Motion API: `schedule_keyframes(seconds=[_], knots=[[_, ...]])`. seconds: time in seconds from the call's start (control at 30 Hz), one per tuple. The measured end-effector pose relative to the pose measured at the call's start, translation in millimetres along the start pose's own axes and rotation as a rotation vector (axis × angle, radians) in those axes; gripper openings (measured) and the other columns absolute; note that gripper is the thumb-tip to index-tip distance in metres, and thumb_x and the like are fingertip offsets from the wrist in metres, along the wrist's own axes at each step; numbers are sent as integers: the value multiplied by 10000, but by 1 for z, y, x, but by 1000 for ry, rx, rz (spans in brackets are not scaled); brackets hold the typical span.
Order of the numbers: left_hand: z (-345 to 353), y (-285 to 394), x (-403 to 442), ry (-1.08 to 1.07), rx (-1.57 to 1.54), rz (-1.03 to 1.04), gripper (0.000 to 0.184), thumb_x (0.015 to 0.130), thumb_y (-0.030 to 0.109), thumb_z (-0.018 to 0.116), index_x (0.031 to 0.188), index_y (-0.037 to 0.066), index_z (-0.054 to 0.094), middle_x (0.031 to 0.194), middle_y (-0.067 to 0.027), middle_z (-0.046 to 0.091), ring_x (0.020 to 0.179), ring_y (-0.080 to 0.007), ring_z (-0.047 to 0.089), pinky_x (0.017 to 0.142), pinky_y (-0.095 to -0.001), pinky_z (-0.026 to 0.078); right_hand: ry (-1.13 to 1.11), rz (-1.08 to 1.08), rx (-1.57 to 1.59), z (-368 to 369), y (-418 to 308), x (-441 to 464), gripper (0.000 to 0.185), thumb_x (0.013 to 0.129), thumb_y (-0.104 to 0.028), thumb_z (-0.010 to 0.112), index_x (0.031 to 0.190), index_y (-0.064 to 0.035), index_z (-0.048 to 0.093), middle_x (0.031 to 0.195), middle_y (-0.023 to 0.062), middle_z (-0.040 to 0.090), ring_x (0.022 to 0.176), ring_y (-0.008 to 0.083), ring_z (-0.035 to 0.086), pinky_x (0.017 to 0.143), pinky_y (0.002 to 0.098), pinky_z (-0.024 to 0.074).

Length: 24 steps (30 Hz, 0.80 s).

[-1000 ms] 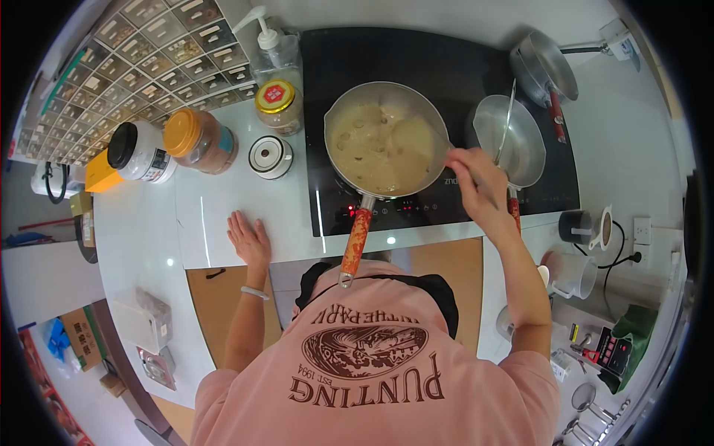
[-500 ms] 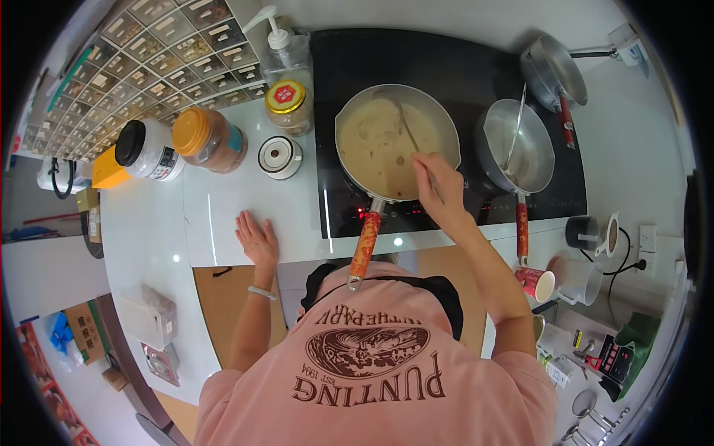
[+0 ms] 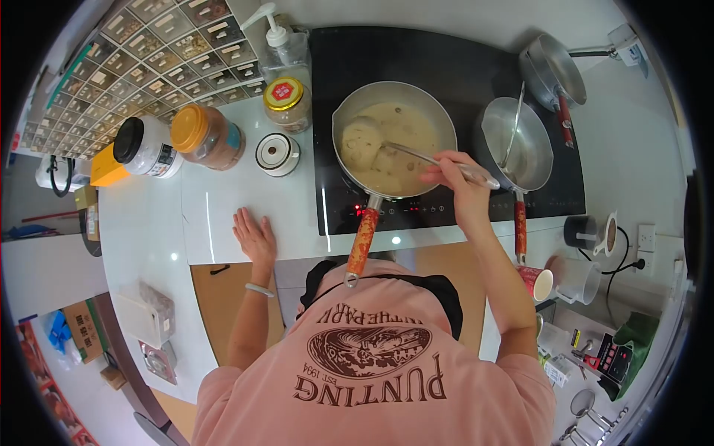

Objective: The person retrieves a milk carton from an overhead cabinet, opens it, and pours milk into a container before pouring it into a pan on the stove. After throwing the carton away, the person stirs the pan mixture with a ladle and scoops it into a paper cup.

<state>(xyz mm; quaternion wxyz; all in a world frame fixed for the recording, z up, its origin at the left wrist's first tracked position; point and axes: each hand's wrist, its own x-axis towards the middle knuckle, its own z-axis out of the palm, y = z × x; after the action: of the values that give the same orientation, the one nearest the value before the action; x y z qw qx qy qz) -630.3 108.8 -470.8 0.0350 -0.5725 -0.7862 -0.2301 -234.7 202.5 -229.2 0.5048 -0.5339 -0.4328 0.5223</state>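
My right hand (image 3: pixel 462 178) is closed round the handle of a metal spoon (image 3: pixel 411 152), whose far end dips into a pale, cloudy liquid (image 3: pixel 407 126). That liquid fills a saucepan (image 3: pixel 449 119) on the black cooktop, its red-and-gold patterned handle (image 3: pixel 363 241) pointing towards me. A rounded pale mass (image 3: pixel 362 140) shows at the left of the pan, by the spoon's end; I cannot tell what it is. My left hand (image 3: pixel 254 235) lies flat on the white counter (image 3: pixel 223 215) near its front edge, fingers spread, holding nothing.
On the cooktop (image 3: pixel 416 56), a second pan (image 3: pixel 547 149) holds another metal utensil; a third pan (image 3: pixel 561 70) stands behind it. Left of the cooktop are a gold-lidded jar (image 3: pixel 288 111), a white canister (image 3: pixel 278 154), an orange-lidded jar (image 3: pixel 216 141) and a pump bottle (image 3: pixel 286 48). A red cup (image 3: pixel 532 281) stands right.
My right hand has moved slightly right and tilted the spoon from steep to nearly level. The spoon's end has shifted towards the pan's left side. My left hand stays put.
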Motion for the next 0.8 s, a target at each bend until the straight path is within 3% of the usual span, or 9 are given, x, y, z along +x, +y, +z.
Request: schedule_keyframes(seconds=[0.23, 0.33, 0.53, 0.73, 0.8], knots=[[1, -1, 0, -23, 9, -2, 594, 988, 349, 464, 1434, -23, 341, 1456, -225, 394, 1387, -403, 307, 1136, -528, 214, -121, -431, -473, -25, -27, -17, 132, 933, -38, 582, 1040, -15, 657, 900, 95, 648, 776, 169, 666, 712, 266, 498], [0, -1, 0, -24, 2, -7, 597, 989, 354, 460, 1437, -21, 337, 1460, -224, 388, 1388, -403, 304, 1138, -527, 211, -169, -596, -679, -33, -38, -15, 145, 897, -18, 600, 1031, -35, 652, 915, 116, 636, 728, 207, 639, 708, 277, 497], [1, -2, 0, -27, -3, -8, 599, 992, 361, 453, 1440, -18, 334, 1463, -224, 385, 1388, -404, 303, 1138, -528, 210, -363, -1080, -1228, -31, -11, 28, 429, 707, -32, 662, 1124, -74, 572, 1002, 103, 582, 904, 285, 623, 831, 394, 519], [0, 0, 0, -14, -7, -4, 598, 990, 359, 457, 1434, -25, 346, 1454, -229, 396, 1382, -410, 313, 1132, -533, 223, -494, -1122, -1412, -41, -1, 34, 512, 655, -84, 692, 1144, -68, 541, 986, 95, 549, 919, 274, 618, 963, 418, 481], [-1, 1, 0, -7, -7, 0, 597, 988, 356, 462, 1432, -27, 351, 1452, -230, 399, 1381, -411, 315, 1131, -535, 225, -507, -1028, -1454, -51, -5, 21, 523, 656, -80, 701, 1154, -76, 542, 980, 84, 550, 907, 258, 620, 970, 418, 477]])
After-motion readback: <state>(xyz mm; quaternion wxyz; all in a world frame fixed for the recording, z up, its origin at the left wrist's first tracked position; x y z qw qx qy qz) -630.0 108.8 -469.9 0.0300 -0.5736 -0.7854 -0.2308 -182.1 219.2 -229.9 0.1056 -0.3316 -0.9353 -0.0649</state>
